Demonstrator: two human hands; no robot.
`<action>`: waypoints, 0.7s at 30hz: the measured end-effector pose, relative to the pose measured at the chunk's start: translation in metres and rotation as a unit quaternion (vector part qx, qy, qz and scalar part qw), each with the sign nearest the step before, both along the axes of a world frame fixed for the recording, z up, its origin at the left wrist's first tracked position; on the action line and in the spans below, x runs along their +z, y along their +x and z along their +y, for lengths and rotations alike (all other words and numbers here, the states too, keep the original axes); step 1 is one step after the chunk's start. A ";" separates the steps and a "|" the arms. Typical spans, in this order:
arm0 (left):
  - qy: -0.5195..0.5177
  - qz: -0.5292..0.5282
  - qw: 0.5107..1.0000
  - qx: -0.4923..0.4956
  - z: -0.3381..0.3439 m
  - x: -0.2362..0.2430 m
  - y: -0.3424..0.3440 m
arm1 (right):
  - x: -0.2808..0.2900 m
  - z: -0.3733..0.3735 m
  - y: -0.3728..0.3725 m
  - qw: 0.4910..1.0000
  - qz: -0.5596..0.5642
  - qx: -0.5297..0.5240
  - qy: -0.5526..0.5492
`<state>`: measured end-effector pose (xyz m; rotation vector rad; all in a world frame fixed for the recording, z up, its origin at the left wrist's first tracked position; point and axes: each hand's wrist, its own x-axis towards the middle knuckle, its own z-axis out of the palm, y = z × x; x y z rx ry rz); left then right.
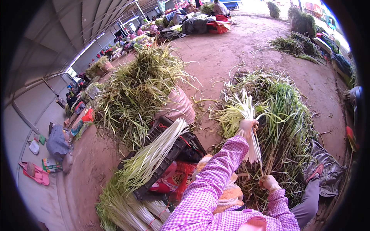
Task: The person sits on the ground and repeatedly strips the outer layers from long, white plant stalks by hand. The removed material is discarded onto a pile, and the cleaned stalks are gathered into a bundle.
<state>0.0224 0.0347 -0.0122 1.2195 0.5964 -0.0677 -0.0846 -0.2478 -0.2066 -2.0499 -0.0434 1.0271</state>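
White stalks [251,153] are clamped in the left hand [248,126], a thin strand [261,168] pinched by the right hand [269,183]; bunch should be gripped firmly, strand pulled evenly.

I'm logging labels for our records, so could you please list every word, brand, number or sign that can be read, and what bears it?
Red wrapper: dark lettering, which I won't copy.
Green bag: printing too small to read.
Far background: too blurred to read any text.
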 end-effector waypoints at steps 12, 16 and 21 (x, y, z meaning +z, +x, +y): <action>-0.094 -0.001 0.992 -0.086 -0.007 -0.005 -0.001 | 0.133 0.015 0.039 0.958 -0.229 -0.127 0.115; -0.121 -0.022 0.987 -0.104 -0.020 -0.004 -0.005 | 0.147 0.046 0.014 0.951 -0.146 -0.065 0.265; -0.125 -0.021 0.985 -0.115 -0.017 0.000 -0.013 | 0.108 0.051 -0.025 0.952 -0.018 -0.078 0.296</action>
